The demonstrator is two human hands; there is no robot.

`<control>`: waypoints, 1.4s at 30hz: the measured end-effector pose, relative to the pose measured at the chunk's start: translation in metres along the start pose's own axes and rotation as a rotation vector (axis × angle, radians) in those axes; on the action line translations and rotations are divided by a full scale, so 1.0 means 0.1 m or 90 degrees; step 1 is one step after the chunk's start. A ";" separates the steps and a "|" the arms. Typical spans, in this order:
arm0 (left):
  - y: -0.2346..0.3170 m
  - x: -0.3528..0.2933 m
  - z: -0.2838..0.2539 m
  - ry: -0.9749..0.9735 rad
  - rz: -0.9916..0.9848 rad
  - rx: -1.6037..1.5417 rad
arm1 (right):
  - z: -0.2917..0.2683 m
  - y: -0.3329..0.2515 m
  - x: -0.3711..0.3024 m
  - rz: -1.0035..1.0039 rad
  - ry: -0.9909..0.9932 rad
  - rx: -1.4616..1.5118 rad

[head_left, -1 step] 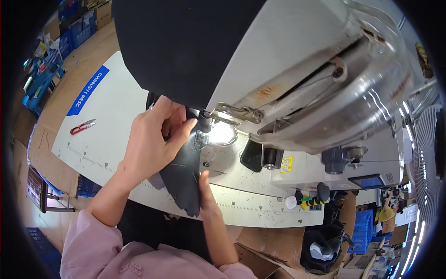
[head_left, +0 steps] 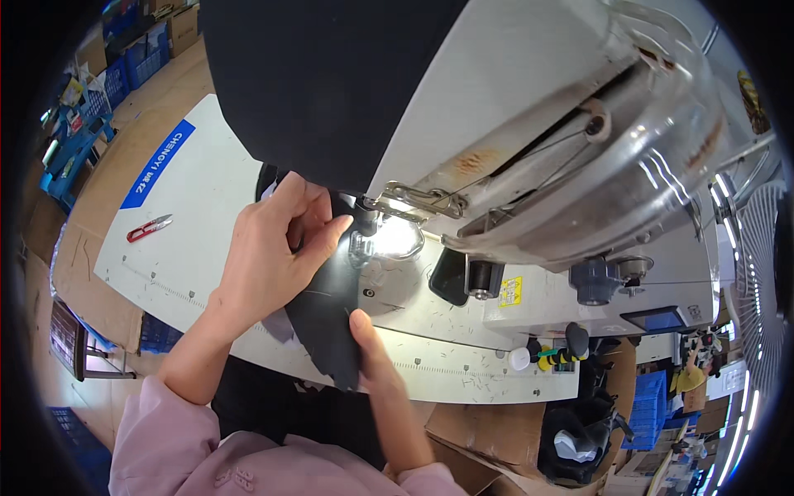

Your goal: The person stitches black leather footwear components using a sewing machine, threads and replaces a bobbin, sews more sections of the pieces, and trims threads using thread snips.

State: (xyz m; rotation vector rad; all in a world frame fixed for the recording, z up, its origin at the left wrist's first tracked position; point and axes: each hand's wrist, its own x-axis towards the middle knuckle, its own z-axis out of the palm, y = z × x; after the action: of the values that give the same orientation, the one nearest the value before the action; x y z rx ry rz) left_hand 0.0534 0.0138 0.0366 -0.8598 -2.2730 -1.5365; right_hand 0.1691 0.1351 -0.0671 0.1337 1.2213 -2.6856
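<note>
Two bare hands grip a black fabric piece (head_left: 327, 318) under a sewing machine (head_left: 513, 124): the left hand (head_left: 269, 256), thumb and curled fingers close together, holds its upper part beside the needle area; the right hand (head_left: 372, 351) has its thumb on the lower right edge, fingers hidden. The machine's head overhangs closely above. Open table lies left of the left hand; to the right, another bare stretch runs along the curved front edge, near the piece's lower end. The fabric is matte and long, with a ragged lower edge; a paler layer shows at its left. Red-handled snips (head_left: 150, 227) lie on the white table (head_left: 215, 182), scattered with thread scraps. Beyond stand a cardboard box (head_left: 480, 426) and blue crates (head_left: 647, 401).
</note>
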 end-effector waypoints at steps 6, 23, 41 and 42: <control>0.10 -0.04 -0.04 -0.175 -0.020 0.122 | 0.26 -0.75 -0.38 0.091 0.067 -0.309; -0.02 -0.11 0.16 -0.054 0.025 0.077 | 0.32 -0.62 -0.37 0.000 0.109 -0.300; -0.16 0.05 0.10 -0.078 0.043 0.071 | 0.40 -0.63 -0.26 0.010 0.127 -0.249; -0.16 0.05 0.08 -0.092 0.040 0.067 | 0.41 -0.61 -0.25 0.008 0.125 -0.257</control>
State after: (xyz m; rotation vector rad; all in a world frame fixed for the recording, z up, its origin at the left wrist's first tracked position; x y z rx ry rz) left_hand 0.0407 0.0183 0.0238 -1.0324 -2.3792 -1.3551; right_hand 0.1809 0.1469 0.0089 0.3484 1.7845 -2.3978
